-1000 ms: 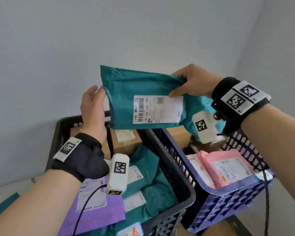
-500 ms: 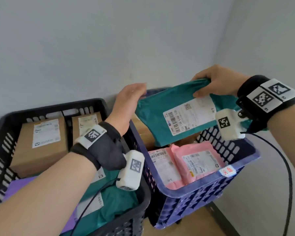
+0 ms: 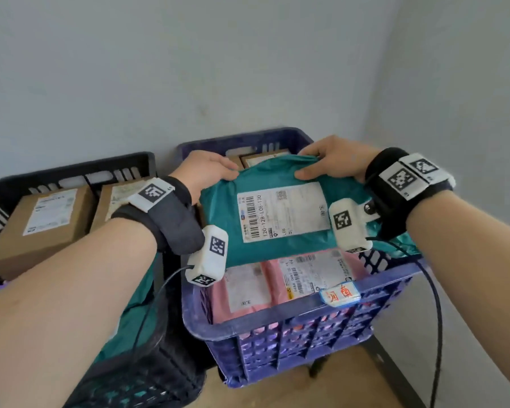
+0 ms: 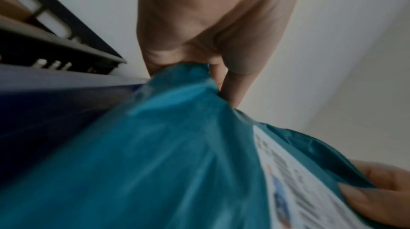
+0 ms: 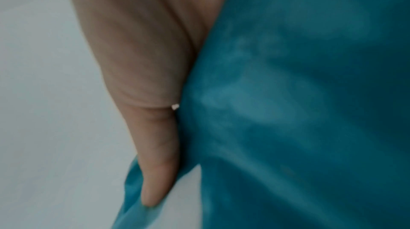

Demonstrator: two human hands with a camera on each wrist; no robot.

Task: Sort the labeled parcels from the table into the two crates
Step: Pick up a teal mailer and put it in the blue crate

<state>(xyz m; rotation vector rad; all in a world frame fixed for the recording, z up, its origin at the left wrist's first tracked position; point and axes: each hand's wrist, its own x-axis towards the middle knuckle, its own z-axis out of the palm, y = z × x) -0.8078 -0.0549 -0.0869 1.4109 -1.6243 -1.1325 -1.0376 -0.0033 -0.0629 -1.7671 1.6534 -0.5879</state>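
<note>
A teal mailer bag (image 3: 218, 225) with a white shipping label (image 3: 283, 210) is held flat over the blue crate (image 3: 292, 313). My left hand (image 3: 209, 173) pinches its far left corner and my right hand (image 3: 333, 163) grips its far right edge, thumb on top. The left wrist view shows the teal mailer bag (image 4: 155, 153) bunched in my left hand (image 4: 206, 27). The right wrist view shows the teal mailer bag (image 5: 299, 110) pressed against my right hand (image 5: 142, 57). Two pink parcels (image 3: 277, 284) lie in the blue crate beneath it.
A black crate (image 3: 71, 175) at the left holds two cardboard boxes (image 3: 42, 222), teal bags and a purple parcel. More cardboard boxes (image 3: 262, 157) sit at the back of the blue crate. Grey walls form a corner behind. Brown floor (image 3: 306, 390) shows below.
Both hands have carried the teal mailer from up high above the black crate rightward and down over the blue crate. My left hand, open behind it earlier, now pinches its corner.
</note>
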